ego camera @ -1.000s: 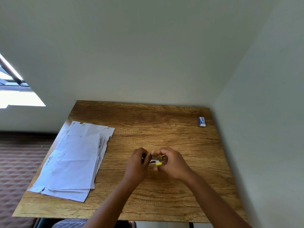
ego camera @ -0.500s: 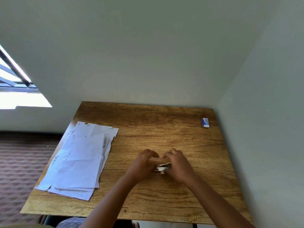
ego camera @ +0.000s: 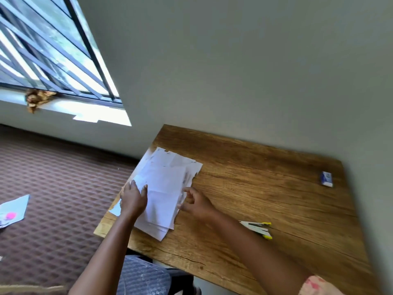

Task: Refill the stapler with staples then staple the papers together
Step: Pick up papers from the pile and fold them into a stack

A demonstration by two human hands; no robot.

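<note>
A loose stack of white papers (ego camera: 163, 188) lies at the left end of the wooden table (ego camera: 265, 188). My left hand (ego camera: 133, 199) rests flat on the stack's left edge. At the stack's right edge is my right hand (ego camera: 194, 202), fingers loosely curled and touching the paper's border. The small white and yellow stapler (ego camera: 258, 228) lies on the table behind my right forearm, with no hand on it. It looks partly opened.
A small blue and white staple box (ego camera: 326, 178) sits near the table's far right corner by the wall. Patterned carpet lies left of the table, with a loose sheet (ego camera: 12, 210) on it. A window is at the upper left.
Both hands let go of the stapler, which now lies on the table, and moved left onto the paper stack. The camera swung left and tilted.
</note>
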